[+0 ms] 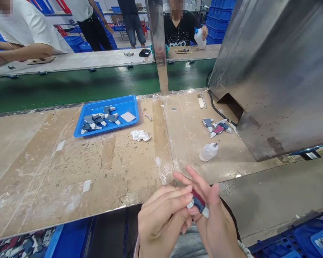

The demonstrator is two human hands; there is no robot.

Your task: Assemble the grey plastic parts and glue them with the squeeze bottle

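Close to my body, above the table's near edge, is a small plastic part (198, 201), dark blue and maroon with white ends. My left hand (164, 211) pinches it between thumb and fingertips. Around its other side is my right hand (215, 218), with the part held against the base of its fingers and the thumb. Two of the right fingers stretch out past it. Beyond my hands stands a clear squeeze bottle (208, 152) with a thin tip. Several similar parts (217, 127) lie in a small pile behind the bottle.
A blue tray (79, 132) holds several grey-and-white parts. Crumpled white tissue (140, 135) lies beside it. A metal post (161, 71) and large metal housing (271, 79) rise from the table (70, 179). Behind runs a green conveyor (110, 80), with people on its far side.
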